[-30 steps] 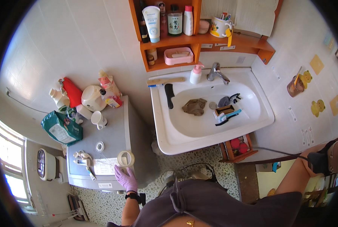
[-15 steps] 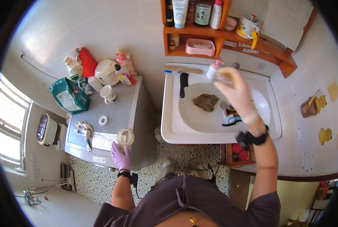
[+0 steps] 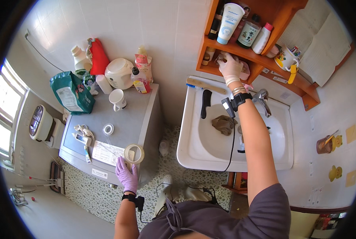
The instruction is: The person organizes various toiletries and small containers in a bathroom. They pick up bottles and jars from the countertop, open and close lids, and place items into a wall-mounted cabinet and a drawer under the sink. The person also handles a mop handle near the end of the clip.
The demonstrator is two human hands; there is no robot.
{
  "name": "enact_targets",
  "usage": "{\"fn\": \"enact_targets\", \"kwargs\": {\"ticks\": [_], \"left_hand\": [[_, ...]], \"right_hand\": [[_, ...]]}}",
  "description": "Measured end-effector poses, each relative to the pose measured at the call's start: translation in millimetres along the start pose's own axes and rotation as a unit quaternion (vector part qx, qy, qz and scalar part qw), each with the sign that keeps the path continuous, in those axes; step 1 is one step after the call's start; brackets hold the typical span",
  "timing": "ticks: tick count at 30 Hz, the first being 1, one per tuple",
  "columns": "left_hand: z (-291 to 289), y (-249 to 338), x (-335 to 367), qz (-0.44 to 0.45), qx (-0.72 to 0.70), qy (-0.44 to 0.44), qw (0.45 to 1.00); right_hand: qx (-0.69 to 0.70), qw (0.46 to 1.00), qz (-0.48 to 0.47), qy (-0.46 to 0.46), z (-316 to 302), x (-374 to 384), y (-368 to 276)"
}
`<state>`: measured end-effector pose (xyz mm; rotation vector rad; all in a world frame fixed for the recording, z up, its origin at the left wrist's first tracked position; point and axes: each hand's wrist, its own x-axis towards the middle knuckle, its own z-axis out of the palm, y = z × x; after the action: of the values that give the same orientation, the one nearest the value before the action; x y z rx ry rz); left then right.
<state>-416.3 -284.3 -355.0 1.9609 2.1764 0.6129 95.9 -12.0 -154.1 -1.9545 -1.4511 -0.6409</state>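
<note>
My right hand (image 3: 229,65), in a pale glove, reaches into the lower compartment of the orange shelf (image 3: 257,59). Its fingers are closed round a small object, mostly hidden, whose kind I cannot make out. A pink soap dish (image 3: 245,71) is partly covered by this hand, and small jars (image 3: 206,57) stand to its left. My left hand (image 3: 126,175), in a purple glove, rests at the front edge of the grey cabinet top (image 3: 118,115). Its fingers are apart, touching or close beside a cream ring like a tape roll (image 3: 134,154). A printed sheet (image 3: 106,152) lies by the fingertips.
A white sink (image 3: 186,147) holds a brown cloth (image 3: 223,124); a black-handled tool (image 3: 205,103) and wooden brush (image 3: 206,85) lie on its rim. Bottles, a white mug (image 3: 117,99) and a green bag (image 3: 71,93) stand on the cabinet. A cable hangs from my right wrist.
My right hand has moved from above the sink up and left into the shelf compartment, carrying a small, see-through-looking object. My left hand has stayed by the cream ring. The whole view has shifted.
</note>
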Motion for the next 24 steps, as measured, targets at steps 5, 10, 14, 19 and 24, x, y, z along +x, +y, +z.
{"fn": "enact_targets", "kwargs": {"ticks": [5,10,14,19,24], "left_hand": [[1.5,-2.8,0.9,0.012,0.006,-0.002,1.0],[0.5,-2.3,2.3,0.009,0.011,-0.011,1.0],[-1.0,-1.3,2.9,-0.004,0.02,-0.019,1.0],[-3.7,-1.2,2.5,-0.014,0.003,-0.013,1.0],[-2.0,-3.8,1.8,-0.033,-0.004,-0.02,0.999]], "right_hand": [[-0.081,0.995,-0.043,-0.029,6.2,17.7,0.1],[-0.112,0.992,-0.052,-0.011,14.3,23.6,2.1],[-0.138,0.989,-0.022,-0.055,27.1,30.4,4.7],[-0.196,0.968,0.008,-0.155,27.0,41.3,6.3],[-0.168,0.955,0.014,-0.245,17.7,54.6,13.4]]}}
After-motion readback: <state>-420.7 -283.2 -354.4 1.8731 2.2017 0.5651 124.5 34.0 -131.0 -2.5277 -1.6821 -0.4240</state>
